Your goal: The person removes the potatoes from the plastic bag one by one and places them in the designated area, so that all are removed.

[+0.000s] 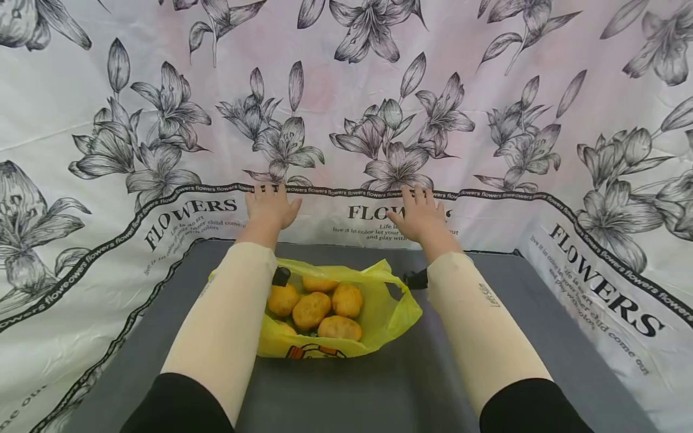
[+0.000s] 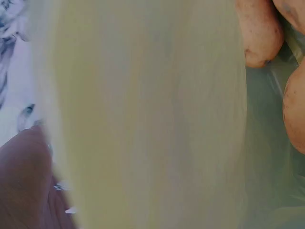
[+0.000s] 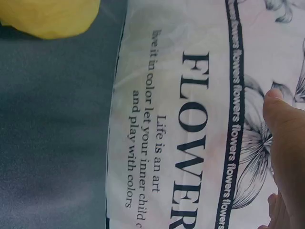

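A yellow plastic bag [image 1: 400, 322] lies on the grey table with its mouth spread, and several potatoes [image 1: 311, 310] show inside it. Beyond the bag, my left hand [image 1: 267, 207] is stretched forward with straight fingers and holds nothing. My right hand [image 1: 419, 213] reaches out the same way to the bag's right, fingers spread and empty. In the left wrist view a blurred sheet of the bag [image 2: 152, 119] fills the middle, with potatoes [image 2: 259, 33] at the right edge. The right wrist view has my thumb [image 3: 286, 129] at the right side and a corner of the bag [image 3: 57, 16] at top left.
A white curtain [image 1: 325, 144] printed with flowers and lettering hangs behind the grey table [image 1: 346, 397] and along both its sides. Small black wrist-worn pieces [image 1: 415, 279] sit under the forearms, close by the bag's edges.
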`<control>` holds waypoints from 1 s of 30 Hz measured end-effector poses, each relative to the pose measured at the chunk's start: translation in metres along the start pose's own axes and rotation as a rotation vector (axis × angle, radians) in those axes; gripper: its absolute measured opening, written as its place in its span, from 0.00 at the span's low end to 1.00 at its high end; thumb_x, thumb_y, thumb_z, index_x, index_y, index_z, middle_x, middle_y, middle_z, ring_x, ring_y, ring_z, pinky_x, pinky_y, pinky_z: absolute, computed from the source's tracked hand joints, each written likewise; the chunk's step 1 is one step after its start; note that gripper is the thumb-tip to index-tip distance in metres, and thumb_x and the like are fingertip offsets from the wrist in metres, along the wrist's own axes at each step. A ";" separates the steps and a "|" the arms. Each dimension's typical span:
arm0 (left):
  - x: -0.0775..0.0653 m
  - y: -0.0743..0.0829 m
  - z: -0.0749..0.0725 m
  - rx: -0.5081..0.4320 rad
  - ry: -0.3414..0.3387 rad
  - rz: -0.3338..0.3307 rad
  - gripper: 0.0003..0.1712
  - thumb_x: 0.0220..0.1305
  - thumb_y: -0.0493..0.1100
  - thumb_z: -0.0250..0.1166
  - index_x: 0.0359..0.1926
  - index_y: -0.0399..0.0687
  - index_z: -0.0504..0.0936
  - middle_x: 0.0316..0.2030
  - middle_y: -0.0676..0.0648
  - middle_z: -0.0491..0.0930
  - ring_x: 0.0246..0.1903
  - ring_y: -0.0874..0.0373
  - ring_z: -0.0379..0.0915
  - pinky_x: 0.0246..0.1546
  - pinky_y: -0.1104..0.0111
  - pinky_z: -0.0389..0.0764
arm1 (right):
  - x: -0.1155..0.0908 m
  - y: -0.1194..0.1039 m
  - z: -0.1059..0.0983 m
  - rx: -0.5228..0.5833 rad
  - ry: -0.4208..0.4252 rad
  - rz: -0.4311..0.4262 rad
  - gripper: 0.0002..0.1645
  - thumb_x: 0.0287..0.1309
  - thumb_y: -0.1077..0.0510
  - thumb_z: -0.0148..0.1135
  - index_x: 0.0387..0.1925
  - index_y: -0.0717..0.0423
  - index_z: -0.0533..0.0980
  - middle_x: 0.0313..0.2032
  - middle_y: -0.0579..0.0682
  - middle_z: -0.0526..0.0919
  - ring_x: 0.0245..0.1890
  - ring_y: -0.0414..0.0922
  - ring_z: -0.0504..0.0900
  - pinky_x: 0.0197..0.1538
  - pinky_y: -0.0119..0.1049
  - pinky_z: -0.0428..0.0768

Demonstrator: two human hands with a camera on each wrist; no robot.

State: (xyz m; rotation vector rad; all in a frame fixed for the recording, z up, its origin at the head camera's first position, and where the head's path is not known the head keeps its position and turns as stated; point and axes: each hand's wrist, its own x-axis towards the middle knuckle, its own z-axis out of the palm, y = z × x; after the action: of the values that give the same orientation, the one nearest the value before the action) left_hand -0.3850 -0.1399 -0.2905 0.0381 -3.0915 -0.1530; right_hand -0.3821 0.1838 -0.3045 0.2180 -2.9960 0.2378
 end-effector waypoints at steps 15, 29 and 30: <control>-0.062 -0.018 -0.008 -0.190 0.009 0.179 0.43 0.80 0.66 0.38 0.77 0.38 0.62 0.73 0.35 0.64 0.71 0.34 0.59 0.68 0.41 0.60 | -0.034 -0.009 -0.006 0.333 -0.062 -0.202 0.50 0.76 0.35 0.49 0.83 0.53 0.41 0.81 0.60 0.41 0.79 0.61 0.44 0.74 0.63 0.49; -0.131 -0.042 -0.007 -0.283 0.058 0.256 0.43 0.78 0.68 0.44 0.78 0.43 0.63 0.73 0.37 0.64 0.72 0.35 0.57 0.69 0.38 0.55 | -0.112 -0.031 -0.016 0.518 -0.087 -0.416 0.37 0.74 0.35 0.53 0.76 0.45 0.66 0.73 0.49 0.68 0.70 0.55 0.69 0.66 0.61 0.68; -0.135 -0.044 -0.005 -0.288 0.069 0.261 0.43 0.78 0.68 0.46 0.78 0.43 0.63 0.73 0.37 0.65 0.72 0.34 0.57 0.69 0.38 0.56 | -0.118 -0.033 -0.016 0.533 -0.083 -0.434 0.36 0.74 0.37 0.55 0.75 0.46 0.67 0.73 0.49 0.68 0.70 0.54 0.69 0.67 0.60 0.68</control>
State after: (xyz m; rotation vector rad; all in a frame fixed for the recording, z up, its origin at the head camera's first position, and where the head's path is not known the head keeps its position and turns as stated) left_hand -0.2491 -0.1806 -0.2957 -0.3589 -2.9354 -0.5673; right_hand -0.2597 0.1699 -0.2999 0.9286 -2.7962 0.9833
